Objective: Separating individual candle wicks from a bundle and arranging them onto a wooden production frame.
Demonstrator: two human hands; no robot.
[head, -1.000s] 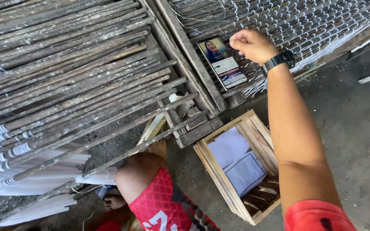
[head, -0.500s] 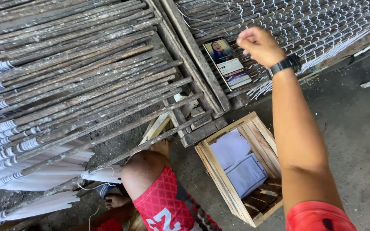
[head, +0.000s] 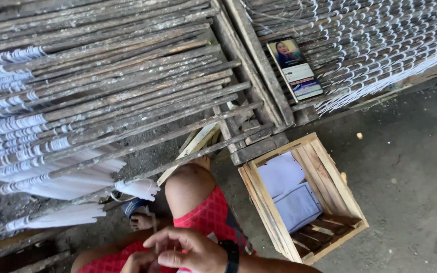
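My right hand (head: pixel 188 248), with a black watch on its wrist, is down at my lap by my knee in red shorts (head: pixel 206 217). Its fingers pinch a thin stick (head: pixel 154 228) that stands upright. My left hand (head: pixel 138 262) sits just under it at the frame's bottom edge, curled around the same stick and mostly hidden. A phone (head: pixel 295 68) with a lit screen lies on the far rack, away from both hands.
A wooden rack of long grey sticks (head: pixel 127 76), some wrapped with white cones (head: pixel 61 187), spans the left. A second rack (head: pixel 380 45) full of white pieces is at top right. A slatted wooden crate (head: pixel 330 177) holding white sheets stands on the concrete floor at the right.
My right hand has left the phone on the far rack and come down to my lap, joining my left hand on a thin stick. The view tilted lower.
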